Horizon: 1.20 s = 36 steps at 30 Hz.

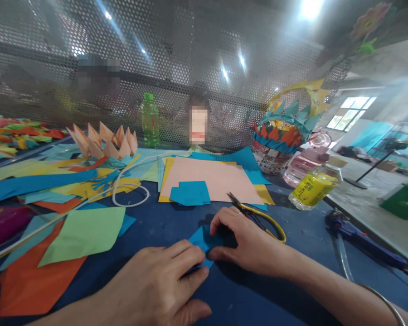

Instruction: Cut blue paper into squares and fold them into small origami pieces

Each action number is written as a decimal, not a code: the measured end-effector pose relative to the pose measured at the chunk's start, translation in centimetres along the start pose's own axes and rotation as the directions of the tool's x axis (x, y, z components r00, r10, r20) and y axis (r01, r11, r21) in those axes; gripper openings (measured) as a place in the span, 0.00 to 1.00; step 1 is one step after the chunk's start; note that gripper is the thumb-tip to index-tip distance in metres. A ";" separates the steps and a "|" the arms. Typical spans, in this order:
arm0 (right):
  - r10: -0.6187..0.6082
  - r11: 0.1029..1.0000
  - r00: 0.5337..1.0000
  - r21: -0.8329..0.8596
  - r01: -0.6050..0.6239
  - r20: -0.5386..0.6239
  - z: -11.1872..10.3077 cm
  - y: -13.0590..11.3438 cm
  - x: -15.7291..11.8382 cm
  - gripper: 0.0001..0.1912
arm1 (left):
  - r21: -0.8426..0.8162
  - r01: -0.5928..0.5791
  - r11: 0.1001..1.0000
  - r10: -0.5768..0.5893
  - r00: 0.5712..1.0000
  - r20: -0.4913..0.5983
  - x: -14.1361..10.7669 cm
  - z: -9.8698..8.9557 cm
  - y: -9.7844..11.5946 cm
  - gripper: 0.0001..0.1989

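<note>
A small piece of blue paper [199, 236], partly folded, lies on the dark blue table in front of me. My left hand [166, 276] holds it from the left, the bent fingers pressed on its edge and the thumb lower down. From the right, my right hand [245, 237] has index finger and thumb curved around the folded side. Both hands cover much of the sheet. Just beyond my right hand lie scissors with yellow handles [279, 228]. A short stack of cut blue paper [191, 193] rests on a large pink sheet [217, 174].
Left are loose coloured sheets, including green paper [85, 235] and orange paper [37, 285], a white cable [131, 206] and a peach folded-paper ring [104, 142]. A green bottle [150, 122] stands behind. Right are a paper basket [270, 156], a yellow-labelled bottle [313, 188] and a glue gun [367, 244].
</note>
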State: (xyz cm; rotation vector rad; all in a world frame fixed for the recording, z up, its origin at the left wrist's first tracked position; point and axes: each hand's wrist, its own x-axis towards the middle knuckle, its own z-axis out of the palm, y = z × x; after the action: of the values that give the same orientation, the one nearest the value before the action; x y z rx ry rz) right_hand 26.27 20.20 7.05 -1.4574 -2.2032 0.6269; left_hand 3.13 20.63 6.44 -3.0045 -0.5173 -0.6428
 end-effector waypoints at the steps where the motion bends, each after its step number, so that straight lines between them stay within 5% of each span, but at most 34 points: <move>1: 0.012 1.000 1.000 0.000 -0.012 -0.003 0.1 -0.1 -0.1 0.15 | 0.006 -0.005 1.000 0.005 1.000 -0.011 0.1 0.0 0.1 0.21; 14: 0.014 0.989 1.000 0.150 -0.013 -0.003 -0.6 1.5 0.9 0.16 | 0.027 -0.026 0.999 0.030 0.986 -0.163 0.7 -0.1 0.3 0.24; 22: -0.193 0.979 0.981 0.056 0.194 -0.031 -0.2 1.7 0.5 0.29 | -0.037 -0.029 0.999 0.025 0.993 -0.111 0.3 0.0 -0.2 0.18; 30: -0.254 0.967 0.962 -0.006 0.254 -0.097 -0.2 1.8 1.0 0.20 | -0.054 -0.024 0.998 0.017 0.993 -0.116 0.3 -0.1 -0.2 0.17; 36: -0.448 0.869 0.885 -0.297 0.396 -0.130 -0.5 1.3 0.7 0.09 | -0.011 -0.015 1.000 0.012 0.973 -0.231 0.7 -0.3 -0.1 0.16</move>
State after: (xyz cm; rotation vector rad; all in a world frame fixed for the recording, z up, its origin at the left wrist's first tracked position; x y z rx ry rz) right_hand 27.25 21.32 6.74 -1.0304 -2.4010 0.0394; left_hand 3.56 20.91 6.99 -2.8865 -0.4804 -0.9814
